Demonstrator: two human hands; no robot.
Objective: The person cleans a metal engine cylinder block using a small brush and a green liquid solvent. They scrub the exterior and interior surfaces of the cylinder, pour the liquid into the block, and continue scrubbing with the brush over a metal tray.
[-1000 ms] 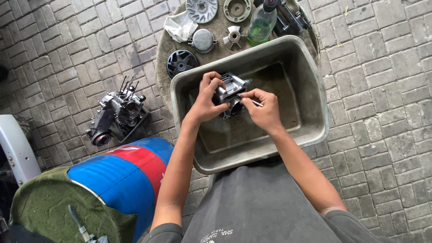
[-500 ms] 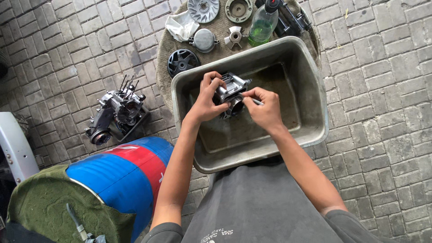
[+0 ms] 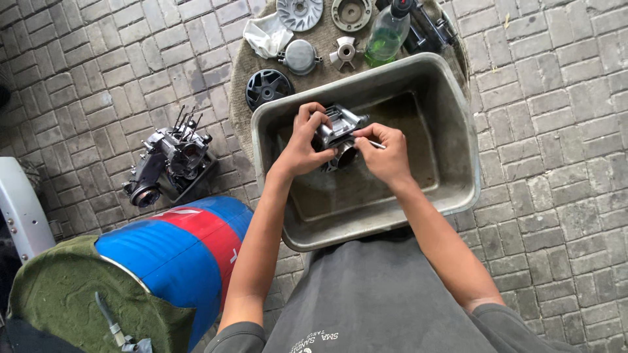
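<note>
Engine cylinder (image 3: 339,134), a finned grey metal casting, sits between both hands above the middle of a grey plastic tub (image 3: 451,163) that rests on the brick floor (image 3: 556,98). The left hand (image 3: 302,140) is clenched around the casting's left side, fingers curled over its top; the right hand (image 3: 386,153) steadies the right side while pinching a thin pale rod-like tool (image 3: 375,144) against the part, so neither hand is free. As a judgement, the part looks mid-way through being cleaned or picked at: the tub's bottom is stained and looks damp, and the casting is not yet set down with the others. Beyond the tub's far rim, a round mat (image 3: 242,85) carries a black fan wheel (image 3: 268,88), a small grey cover (image 3: 299,57), a white rag (image 3: 267,34), two round pulley discs and a green-liquid bottle (image 3: 386,36). Near the tub's left side stands a stripped engine crankcase (image 3: 170,157) on the bricks, and a blue-and-red drum (image 3: 170,252) lies close by the left elbow. Nothing crowds the hands inside the tub.
</note>
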